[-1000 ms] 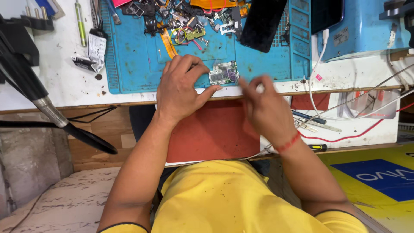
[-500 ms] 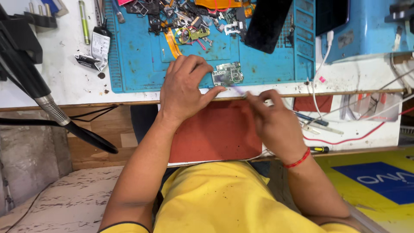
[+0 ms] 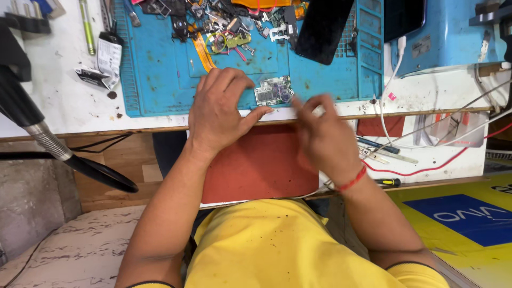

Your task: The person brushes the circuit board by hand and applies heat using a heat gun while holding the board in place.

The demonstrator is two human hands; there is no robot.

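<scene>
Small greenish circuit board, chips up, just off my left hand's spread fingertips, near the blue mat edge; right hand blurred, can't tell its grip.

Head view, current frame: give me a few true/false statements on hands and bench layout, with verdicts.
1. The left hand rests on the blue mat beside the small circuit board. True.
2. The right hand wears a red thread at the wrist. True.
3. The circuit board lies on the red pad. False: it lies on the blue mat, near its front edge.
4. The dark phone lies left of the left hand. False: it lies up and to the right.
5. The right hand is sharp and plainly grips a tool. False: it is blurred; any tool cannot be made out.
</scene>
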